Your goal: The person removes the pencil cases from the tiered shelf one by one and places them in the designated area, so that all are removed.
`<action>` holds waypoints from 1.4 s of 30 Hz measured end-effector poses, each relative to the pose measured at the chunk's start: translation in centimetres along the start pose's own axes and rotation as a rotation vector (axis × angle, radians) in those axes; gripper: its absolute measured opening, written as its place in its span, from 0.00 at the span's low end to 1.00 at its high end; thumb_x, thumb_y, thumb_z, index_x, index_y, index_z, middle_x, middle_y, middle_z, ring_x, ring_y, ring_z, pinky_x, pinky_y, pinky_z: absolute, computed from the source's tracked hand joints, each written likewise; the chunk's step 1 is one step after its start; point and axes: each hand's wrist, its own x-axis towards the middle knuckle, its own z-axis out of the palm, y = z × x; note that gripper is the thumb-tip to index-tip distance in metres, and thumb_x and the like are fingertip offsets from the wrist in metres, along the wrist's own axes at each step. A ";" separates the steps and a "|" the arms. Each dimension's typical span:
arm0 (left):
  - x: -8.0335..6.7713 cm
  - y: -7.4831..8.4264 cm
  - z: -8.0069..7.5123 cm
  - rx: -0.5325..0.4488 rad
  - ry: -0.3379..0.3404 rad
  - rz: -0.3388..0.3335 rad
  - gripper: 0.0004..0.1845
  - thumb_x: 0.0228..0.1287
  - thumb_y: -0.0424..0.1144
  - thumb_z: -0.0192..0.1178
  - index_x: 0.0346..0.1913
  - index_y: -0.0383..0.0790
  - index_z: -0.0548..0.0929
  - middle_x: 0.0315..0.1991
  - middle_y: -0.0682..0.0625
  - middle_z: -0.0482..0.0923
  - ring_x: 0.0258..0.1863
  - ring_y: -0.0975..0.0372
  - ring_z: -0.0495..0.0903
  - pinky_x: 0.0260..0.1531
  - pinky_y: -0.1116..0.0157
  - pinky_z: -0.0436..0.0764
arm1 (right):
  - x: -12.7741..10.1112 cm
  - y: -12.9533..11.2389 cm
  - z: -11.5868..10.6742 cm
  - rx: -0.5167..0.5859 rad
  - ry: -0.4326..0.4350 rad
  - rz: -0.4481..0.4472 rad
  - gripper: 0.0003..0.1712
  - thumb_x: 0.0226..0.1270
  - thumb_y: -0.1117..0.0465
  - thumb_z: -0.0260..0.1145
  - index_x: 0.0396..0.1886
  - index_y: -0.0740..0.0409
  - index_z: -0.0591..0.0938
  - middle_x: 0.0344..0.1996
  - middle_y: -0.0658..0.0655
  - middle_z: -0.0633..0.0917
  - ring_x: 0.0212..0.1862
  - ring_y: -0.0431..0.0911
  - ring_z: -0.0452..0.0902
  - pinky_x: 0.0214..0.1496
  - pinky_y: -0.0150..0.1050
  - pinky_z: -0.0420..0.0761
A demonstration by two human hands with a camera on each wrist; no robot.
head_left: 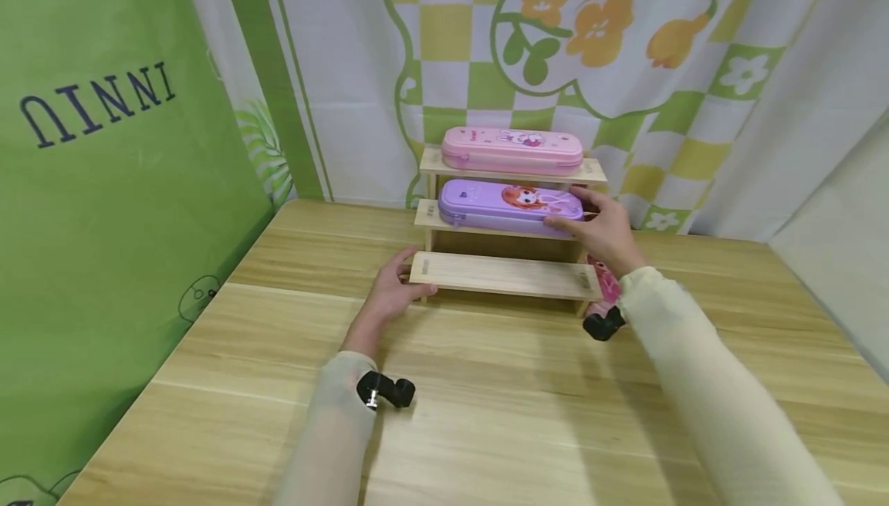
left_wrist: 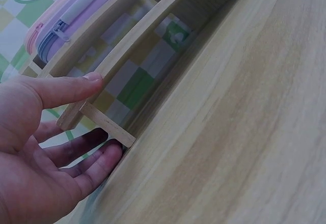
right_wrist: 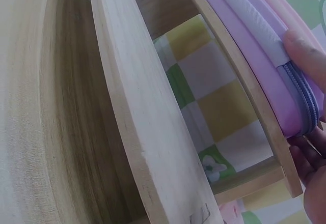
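The long purple zippered pencil case point(head_left: 510, 207) is lying on the middle step of the three-tiered pale wooden rack point(head_left: 505, 274), its long axis running left to right. Its right end is being gripped by the right hand point(head_left: 604, 228), thumb in front and fingers curled behind. The left hand point(head_left: 390, 290), fingers nearly straight, is being pressed against the rack's lowest left end, well apart from the case. A pink pencil case point(head_left: 512, 150) is resting on the top step.

Pale matt wooden rack point(head_left: 505, 274), smooth plastic-looking purple pencil case point(head_left: 509, 207), grained wood table point(head_left: 486, 406), printed cloth backdrop point(head_left: 625, 66)
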 end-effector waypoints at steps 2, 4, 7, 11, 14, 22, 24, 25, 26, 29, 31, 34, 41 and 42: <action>0.0 0.0 0.0 0.007 0.003 0.001 0.45 0.48 0.29 0.70 0.70 0.50 0.61 0.60 0.38 0.70 0.55 0.48 0.74 0.54 0.55 0.77 | -0.1 0.0 0.0 0.007 0.001 -0.003 0.53 0.43 0.39 0.75 0.69 0.53 0.67 0.57 0.59 0.77 0.53 0.48 0.73 0.46 0.29 0.76; 0.0 0.0 0.0 0.014 0.003 0.001 0.45 0.48 0.30 0.71 0.70 0.50 0.61 0.60 0.38 0.71 0.55 0.48 0.74 0.55 0.55 0.77 | -0.2 0.0 0.0 0.011 0.010 -0.006 0.53 0.43 0.39 0.75 0.68 0.55 0.67 0.59 0.60 0.76 0.54 0.49 0.73 0.51 0.35 0.77; 0.0 -0.1 0.0 0.026 0.001 0.002 0.45 0.49 0.30 0.70 0.70 0.50 0.62 0.59 0.38 0.71 0.55 0.48 0.74 0.54 0.55 0.77 | -0.4 0.0 -0.1 0.030 0.027 -0.002 0.53 0.41 0.39 0.76 0.67 0.57 0.69 0.59 0.60 0.76 0.56 0.49 0.73 0.58 0.42 0.75; 0.1 -0.2 -0.1 0.032 -0.003 0.003 0.44 0.50 0.30 0.70 0.70 0.50 0.62 0.59 0.38 0.71 0.55 0.49 0.75 0.52 0.56 0.78 | -0.9 0.0 -0.2 0.066 0.063 0.019 0.51 0.39 0.39 0.77 0.65 0.55 0.72 0.57 0.60 0.78 0.51 0.48 0.76 0.50 0.37 0.79; 0.2 -0.1 -0.1 0.028 -0.005 -0.004 0.44 0.50 0.30 0.70 0.70 0.51 0.62 0.59 0.39 0.71 0.55 0.49 0.75 0.53 0.56 0.78 | -1.4 0.3 -0.7 0.116 0.082 0.042 0.50 0.39 0.40 0.77 0.64 0.53 0.73 0.53 0.59 0.79 0.36 0.44 0.80 0.31 0.37 0.83; 0.0 0.1 0.0 0.004 -0.024 -0.020 0.44 0.51 0.31 0.70 0.70 0.53 0.62 0.60 0.40 0.70 0.55 0.49 0.74 0.53 0.55 0.77 | -3.3 1.6 -3.2 0.162 0.165 -0.012 0.42 0.45 0.51 0.78 0.61 0.58 0.75 0.51 0.58 0.78 0.39 0.37 0.79 0.37 0.29 0.83; -0.1 0.0 -0.1 0.008 -0.026 -0.025 0.44 0.51 0.32 0.70 0.70 0.55 0.62 0.60 0.41 0.69 0.55 0.49 0.74 0.53 0.55 0.77 | -3.7 2.2 -3.9 0.090 0.212 -0.033 0.41 0.45 0.51 0.78 0.61 0.58 0.76 0.54 0.59 0.78 0.43 0.34 0.76 0.40 0.20 0.78; -0.1 0.0 -0.1 0.008 -0.026 -0.028 0.44 0.51 0.33 0.71 0.70 0.55 0.62 0.60 0.41 0.69 0.55 0.49 0.73 0.53 0.55 0.77 | -3.9 2.4 -4.2 0.067 0.232 -0.035 0.41 0.45 0.50 0.78 0.60 0.58 0.76 0.54 0.60 0.79 0.44 0.34 0.76 0.41 0.17 0.75; -0.1 -0.1 -0.1 0.008 -0.026 -0.027 0.44 0.51 0.33 0.70 0.70 0.56 0.62 0.60 0.41 0.69 0.55 0.49 0.73 0.53 0.55 0.77 | -4.1 2.8 -4.6 0.057 0.242 -0.030 0.41 0.46 0.50 0.78 0.60 0.58 0.76 0.55 0.61 0.78 0.44 0.33 0.75 0.41 0.16 0.74; 0.0 -0.3 -0.2 0.007 -0.028 -0.017 0.44 0.51 0.32 0.70 0.70 0.55 0.61 0.60 0.41 0.69 0.55 0.49 0.74 0.52 0.57 0.78 | -4.8 3.6 -5.5 0.036 0.268 -0.010 0.40 0.47 0.50 0.77 0.61 0.58 0.76 0.55 0.61 0.78 0.43 0.30 0.74 0.40 0.15 0.74; 0.1 -0.4 -0.2 0.001 -0.032 -0.007 0.44 0.52 0.32 0.70 0.71 0.54 0.61 0.60 0.40 0.69 0.54 0.49 0.75 0.50 0.58 0.79 | -5.3 4.1 -6.1 0.029 0.285 0.002 0.40 0.47 0.50 0.77 0.61 0.58 0.76 0.54 0.59 0.78 0.43 0.29 0.73 0.38 0.15 0.74; 0.1 -0.5 -0.3 -0.005 -0.038 -0.003 0.44 0.52 0.31 0.69 0.71 0.52 0.60 0.60 0.38 0.70 0.53 0.48 0.75 0.47 0.61 0.80 | -6.3 4.8 -7.1 0.020 0.307 0.032 0.39 0.49 0.51 0.76 0.62 0.57 0.75 0.53 0.53 0.77 0.43 0.28 0.72 0.37 0.15 0.73; -0.9 1.3 -0.2 -0.027 -0.059 -0.040 0.45 0.52 0.29 0.69 0.72 0.48 0.59 0.62 0.36 0.68 0.55 0.47 0.74 0.49 0.60 0.80 | -8.7 6.8 -10.3 0.068 0.366 0.064 0.36 0.51 0.57 0.75 0.62 0.54 0.75 0.45 0.37 0.76 0.44 0.26 0.73 0.36 0.14 0.73; -1.0 1.6 -0.2 -0.028 -0.064 -0.042 0.45 0.52 0.28 0.68 0.72 0.47 0.58 0.62 0.35 0.67 0.56 0.46 0.74 0.49 0.59 0.80 | -9.0 7.1 -10.8 0.083 0.378 0.065 0.35 0.50 0.59 0.76 0.61 0.54 0.76 0.44 0.36 0.76 0.43 0.26 0.74 0.36 0.14 0.74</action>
